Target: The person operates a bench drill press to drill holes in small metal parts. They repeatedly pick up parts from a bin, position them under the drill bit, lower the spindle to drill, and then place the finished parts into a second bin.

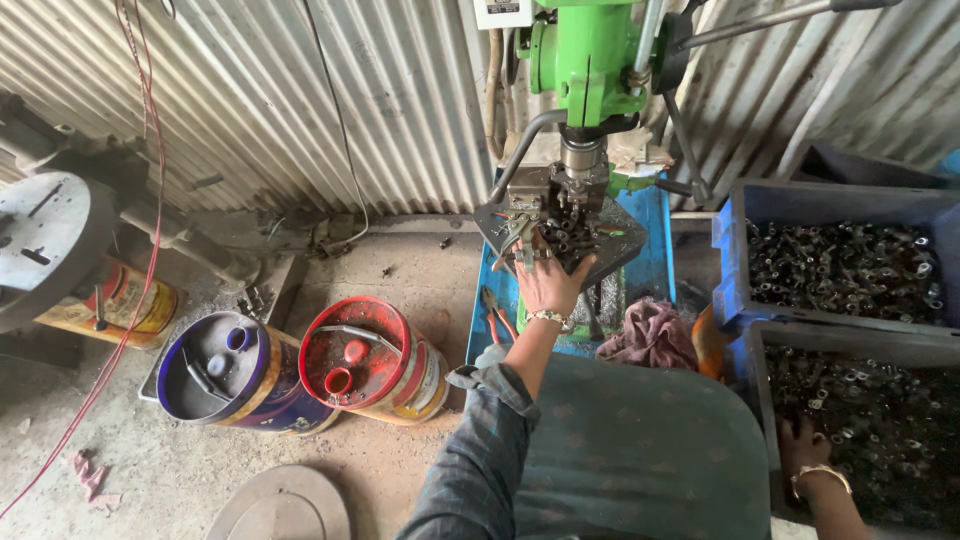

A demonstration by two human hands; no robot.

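My left hand (548, 278) reaches forward onto the work table (625, 245) of a green drill press (585, 60), its fingers resting among several small dark metal parts (565, 232) piled under the spindle. What the fingers grip is hidden by the pile. My right hand (803, 445) is low at the right, dipped into a grey crate (760, 400) filled with small metal fittings, fingers buried among them. A bangle sits on each wrist. A dark green cloth covers my lap.
A second blue-grey crate (730, 240) of fittings stands behind the first. Orange-handled pliers (497, 318) and a maroon rag (652, 335) lie on the blue base. Two lidded paint cans (355, 360) (225, 372) stand on the dusty floor at left, before a corrugated metal wall.
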